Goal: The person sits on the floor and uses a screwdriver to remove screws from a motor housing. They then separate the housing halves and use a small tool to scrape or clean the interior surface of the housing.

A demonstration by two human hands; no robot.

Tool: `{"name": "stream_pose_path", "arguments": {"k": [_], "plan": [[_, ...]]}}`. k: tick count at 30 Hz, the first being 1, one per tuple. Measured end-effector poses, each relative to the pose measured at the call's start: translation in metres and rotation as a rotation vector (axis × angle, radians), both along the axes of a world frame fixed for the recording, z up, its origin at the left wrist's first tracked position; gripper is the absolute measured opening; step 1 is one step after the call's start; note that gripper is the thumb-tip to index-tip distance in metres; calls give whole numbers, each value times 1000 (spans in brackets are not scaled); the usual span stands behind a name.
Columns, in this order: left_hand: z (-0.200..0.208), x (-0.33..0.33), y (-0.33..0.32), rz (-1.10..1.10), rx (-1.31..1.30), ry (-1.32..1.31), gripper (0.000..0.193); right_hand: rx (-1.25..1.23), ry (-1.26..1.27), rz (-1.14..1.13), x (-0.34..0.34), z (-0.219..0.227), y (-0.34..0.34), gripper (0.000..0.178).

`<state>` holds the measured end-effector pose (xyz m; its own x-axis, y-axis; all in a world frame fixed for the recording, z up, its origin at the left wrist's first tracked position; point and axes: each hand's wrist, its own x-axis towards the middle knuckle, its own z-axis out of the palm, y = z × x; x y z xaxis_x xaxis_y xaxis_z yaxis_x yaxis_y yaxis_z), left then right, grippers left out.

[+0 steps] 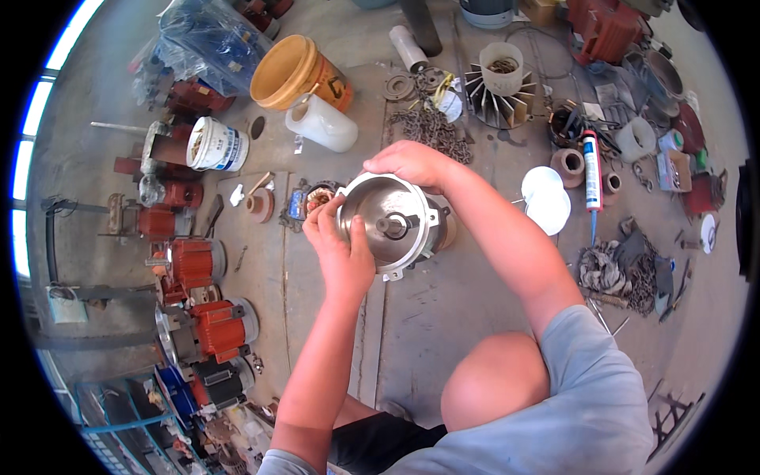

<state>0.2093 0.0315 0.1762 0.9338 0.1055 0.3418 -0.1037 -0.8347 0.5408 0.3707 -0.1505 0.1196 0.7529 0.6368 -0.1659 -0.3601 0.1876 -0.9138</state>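
A round, silvery metal motor housing (372, 202) is tilted toward me above the middle of the floor, its hollow side facing up. Inside it a short shaft (388, 227) stands at the centre, and small lugs stick out around the rim. My left hand (342, 249) grips the rim on the left, with the thumb over the inner edge and the fingers outside. Across the far side lies my right hand (413, 164), curled over the rim; some of its fingertips are hidden. The housing's underside is mostly out of sight.
Left stand red motors (194, 260) and a white bucket (218, 146). Farther off are an orange bucket (305, 71), a white plastic jug (324, 124) and a chain heap (431, 134). On the right lie white discs (546, 202), a sealant tube (592, 170) and dark rags (617, 265).
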Motion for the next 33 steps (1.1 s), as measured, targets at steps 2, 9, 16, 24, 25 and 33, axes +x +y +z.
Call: {"name": "stream_pose_path", "arguments": {"k": [2,9,16,24,25,33], "plan": [[5,6,-10,-52,58,-54,47,20,-15,35,5,-3,-6,38],[29,12,6,-379,170,58,45,96,57,32,-2,-12,3,39],[34,18,11,-475,59,226,46,-53,45,17,-9,2,-12,44],[28,23,12,-429,8,293,33,-233,-143,46,-9,4,-22,53],[29,23,13,-424,20,293,32,-266,-174,45,-10,8,-21,53],[29,21,10,-299,-119,360,33,-698,-438,-13,-17,34,-23,65]]}}
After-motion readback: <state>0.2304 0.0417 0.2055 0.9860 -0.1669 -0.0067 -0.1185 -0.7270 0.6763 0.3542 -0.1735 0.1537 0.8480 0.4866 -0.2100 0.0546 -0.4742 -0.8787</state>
